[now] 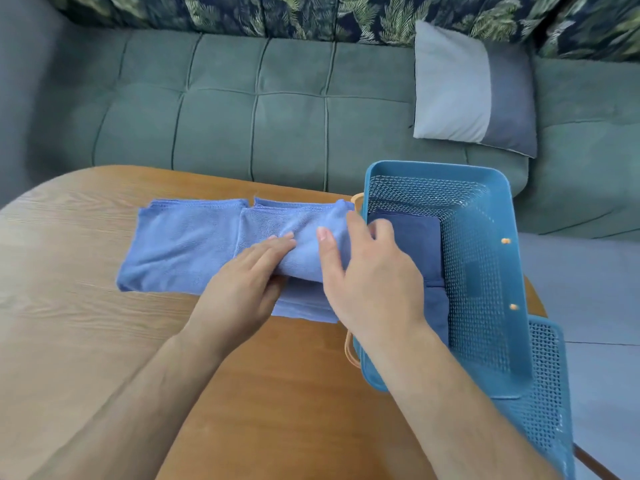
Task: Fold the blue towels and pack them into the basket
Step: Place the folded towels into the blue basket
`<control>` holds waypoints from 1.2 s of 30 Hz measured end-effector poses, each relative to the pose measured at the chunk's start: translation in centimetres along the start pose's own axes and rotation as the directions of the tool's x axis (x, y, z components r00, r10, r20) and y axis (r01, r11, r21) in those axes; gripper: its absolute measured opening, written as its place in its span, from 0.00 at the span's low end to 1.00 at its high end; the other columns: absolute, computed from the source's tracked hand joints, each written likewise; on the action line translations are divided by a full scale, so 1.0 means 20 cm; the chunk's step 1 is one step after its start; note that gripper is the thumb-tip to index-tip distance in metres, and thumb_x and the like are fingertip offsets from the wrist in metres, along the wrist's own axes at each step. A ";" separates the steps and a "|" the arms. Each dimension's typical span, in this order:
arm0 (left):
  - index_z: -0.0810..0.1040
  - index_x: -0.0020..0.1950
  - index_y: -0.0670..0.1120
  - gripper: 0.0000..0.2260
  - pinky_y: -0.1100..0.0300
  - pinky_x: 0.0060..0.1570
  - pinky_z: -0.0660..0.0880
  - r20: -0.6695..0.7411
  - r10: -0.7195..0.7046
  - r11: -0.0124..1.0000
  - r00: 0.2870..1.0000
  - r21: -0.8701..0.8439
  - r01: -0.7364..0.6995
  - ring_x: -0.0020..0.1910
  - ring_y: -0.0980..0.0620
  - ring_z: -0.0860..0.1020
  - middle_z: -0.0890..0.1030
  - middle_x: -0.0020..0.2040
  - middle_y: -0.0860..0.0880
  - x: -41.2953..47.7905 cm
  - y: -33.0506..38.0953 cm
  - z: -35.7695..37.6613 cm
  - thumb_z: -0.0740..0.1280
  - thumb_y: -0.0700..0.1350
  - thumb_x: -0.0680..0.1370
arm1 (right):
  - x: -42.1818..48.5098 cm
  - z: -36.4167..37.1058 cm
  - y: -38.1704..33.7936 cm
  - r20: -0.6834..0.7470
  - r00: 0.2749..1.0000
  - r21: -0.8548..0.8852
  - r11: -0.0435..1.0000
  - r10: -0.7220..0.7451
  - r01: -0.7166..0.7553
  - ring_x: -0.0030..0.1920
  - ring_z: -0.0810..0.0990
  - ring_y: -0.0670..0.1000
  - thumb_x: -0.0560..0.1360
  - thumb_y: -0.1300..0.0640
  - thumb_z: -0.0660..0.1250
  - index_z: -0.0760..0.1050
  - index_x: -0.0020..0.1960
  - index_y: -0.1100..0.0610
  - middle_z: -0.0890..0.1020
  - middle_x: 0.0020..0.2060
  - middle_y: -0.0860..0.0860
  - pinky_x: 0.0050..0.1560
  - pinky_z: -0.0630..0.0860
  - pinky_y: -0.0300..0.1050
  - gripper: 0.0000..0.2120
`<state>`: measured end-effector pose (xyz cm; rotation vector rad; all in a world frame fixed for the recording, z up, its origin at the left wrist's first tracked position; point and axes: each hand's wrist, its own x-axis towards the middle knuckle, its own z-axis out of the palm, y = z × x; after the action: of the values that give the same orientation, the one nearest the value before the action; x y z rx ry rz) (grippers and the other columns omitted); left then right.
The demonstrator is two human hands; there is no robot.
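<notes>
Towels on the desk (86, 341): I count two light blue ones, plus a dark blue towel (415, 244) in the single basket (433, 166). I see two hands. At centre frame the left hand (242, 282) lays its fingers (277, 245) over a rolled fold of the centre towel (301, 258), thumb tucked beneath, clamped on it. The right hand (367, 275) grips the same fold, thumb on top and fingers curled round its right end. That towel is soft, napped cloth bunched into a thick roll, its lower layer flat on the desk. Touching it on the left lies the left towel (180, 251), folded square with stitched edges. The basket, perforated blue plastic, stands just right of the hands. In the upper frame I see a green sofa (242, 98) with one grey pillow (460, 88).
</notes>
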<state>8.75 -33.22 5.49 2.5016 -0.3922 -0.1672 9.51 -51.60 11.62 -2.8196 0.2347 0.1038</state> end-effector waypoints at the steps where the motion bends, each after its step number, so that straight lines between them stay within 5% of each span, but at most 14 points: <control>1: 0.70 0.73 0.50 0.22 0.61 0.65 0.69 -0.015 -0.032 0.999 0.999 -0.039 0.031 0.72 0.57 0.69 0.72 0.72 0.57 0.00 0.01 -0.01 0.58 0.44 0.79 | 0.02 -0.02 -0.01 -0.004 1.000 0.003 1.000 0.008 -0.008 0.43 0.81 0.61 0.82 0.37 0.54 0.70 0.73 0.51 0.75 0.54 0.53 0.33 0.65 0.47 0.26; 3: 0.70 0.74 0.50 0.22 0.67 0.64 0.66 -0.039 -0.083 0.993 0.996 -0.090 0.079 0.70 0.59 0.69 0.73 0.71 0.59 0.00 0.03 -0.03 0.59 0.46 0.80 | 0.05 -0.05 -0.04 0.031 0.999 0.045 0.999 0.009 -0.011 0.50 0.80 0.60 0.82 0.36 0.53 0.66 0.75 0.49 0.74 0.59 0.53 0.39 0.67 0.49 0.27; 6: 0.71 0.74 0.49 0.22 0.72 0.66 0.62 -0.036 -0.073 0.990 0.997 -0.125 0.068 0.70 0.60 0.68 0.73 0.71 0.57 0.00 0.02 -0.06 0.58 0.47 0.79 | 0.05 -0.01 -0.10 0.280 0.960 0.320 0.944 -0.017 -0.077 0.66 0.73 0.57 0.83 0.40 0.56 0.59 0.78 0.47 0.69 0.70 0.54 0.58 0.72 0.50 0.27; 9: 0.73 0.73 0.50 0.25 0.56 0.68 0.68 -0.004 -0.005 1.000 1.000 0.030 0.005 0.70 0.49 0.70 0.71 0.74 0.51 -0.02 -0.02 -0.05 0.64 0.48 0.75 | 0.04 0.05 -0.11 0.266 0.953 0.446 0.895 -0.145 0.012 0.80 0.53 0.53 0.80 0.59 0.60 0.62 0.78 0.52 0.56 0.80 0.55 0.77 0.59 0.52 0.27; 14: 0.70 0.74 0.57 0.34 0.39 0.58 0.75 0.031 -0.181 0.955 0.983 0.246 0.168 0.63 0.40 0.72 0.68 0.74 0.45 -0.03 -0.06 -0.08 0.72 0.42 0.69 | 0.00 0.03 -0.06 0.189 0.962 0.548 0.834 -0.198 0.064 0.78 0.60 0.49 0.77 0.67 0.60 0.76 0.69 0.53 0.50 0.82 0.47 0.68 0.69 0.44 0.23; 19: 0.70 0.73 0.60 0.34 0.62 0.58 0.74 -0.132 -0.137 0.978 0.982 -0.176 0.113 0.72 0.65 0.65 0.65 0.77 0.54 -0.03 0.09 -0.16 0.66 0.31 0.73 | -0.08 -0.11 0.06 0.044 0.950 0.631 0.746 -0.309 0.214 0.69 0.73 0.49 0.75 0.69 0.60 0.77 0.67 0.53 0.54 0.81 0.42 0.59 0.69 0.32 0.24; 22: 0.76 0.68 0.51 0.26 0.68 0.68 0.65 -0.158 0.048 0.963 0.986 -0.256 -0.088 0.76 0.56 0.64 0.65 0.78 0.49 0.02 0.24 -0.20 0.66 0.33 0.72 | -0.11 -0.22 0.19 -0.010 0.965 0.637 0.742 -0.261 0.207 0.60 0.77 0.41 0.76 0.71 0.62 0.77 0.67 0.53 0.57 0.80 0.39 0.54 0.68 0.28 0.24; 24: 0.77 0.67 0.50 0.25 0.66 0.69 0.66 -0.127 0.115 0.954 0.985 -0.262 -0.145 0.76 0.55 0.66 0.66 0.77 0.49 0.05 0.32 -0.19 0.68 0.34 0.71 | -0.12 -0.27 0.28 -0.031 0.976 0.626 0.756 -0.218 0.189 0.64 0.72 0.32 0.76 0.71 0.63 0.78 0.67 0.53 0.58 0.79 0.39 0.54 0.68 0.27 0.23; 27: 0.77 0.69 0.51 0.26 0.67 0.67 0.68 -0.036 0.189 0.943 0.981 -0.273 -0.192 0.76 0.56 0.65 0.64 0.78 0.53 0.12 0.43 -0.10 0.70 0.35 0.71 | -0.11 -0.29 0.44 -0.064 0.987 0.562 0.812 -0.149 0.159 0.70 0.68 0.34 0.77 0.70 0.63 0.77 0.68 0.53 0.58 0.79 0.39 0.57 0.72 0.33 0.23; 31: 0.73 0.74 0.50 0.27 0.73 0.64 0.64 0.125 0.226 0.967 0.966 -0.153 -0.206 0.74 0.61 0.65 0.57 0.80 0.58 0.26 0.56 0.11 0.72 0.40 0.74 | -0.02 -0.22 0.68 -0.020 0.997 0.396 0.915 -0.080 0.081 0.76 0.57 0.37 0.78 0.68 0.61 0.74 0.72 0.54 0.53 0.81 0.39 0.68 0.64 0.32 0.24; 33: 0.75 0.71 0.46 0.26 0.66 0.61 0.69 0.201 0.220 0.974 0.955 0.004 -0.225 0.71 0.52 0.71 0.61 0.80 0.50 0.33 0.59 0.24 0.72 0.41 0.73 | 0.04 -0.13 0.78 0.064 0.997 0.327 0.945 -0.039 0.016 0.74 0.60 0.41 0.78 0.67 0.61 0.71 0.74 0.55 0.50 0.81 0.39 0.68 0.67 0.39 0.25; 36: 0.82 0.55 0.38 0.20 0.55 0.55 0.77 0.322 0.174 0.947 0.931 0.204 -0.248 0.59 0.39 0.79 0.75 0.69 0.37 0.42 0.63 0.41 0.75 0.37 0.63 | 0.12 0.03 0.85 0.156 0.987 0.300 0.954 -0.034 -0.014 0.71 0.70 0.53 0.76 0.69 0.61 0.70 0.74 0.58 0.50 0.82 0.44 0.64 0.73 0.49 0.26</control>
<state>11.99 -50.14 5.92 2.6523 -0.8526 -0.4395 8.88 -67.77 5.73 -2.4941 0.1820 0.2681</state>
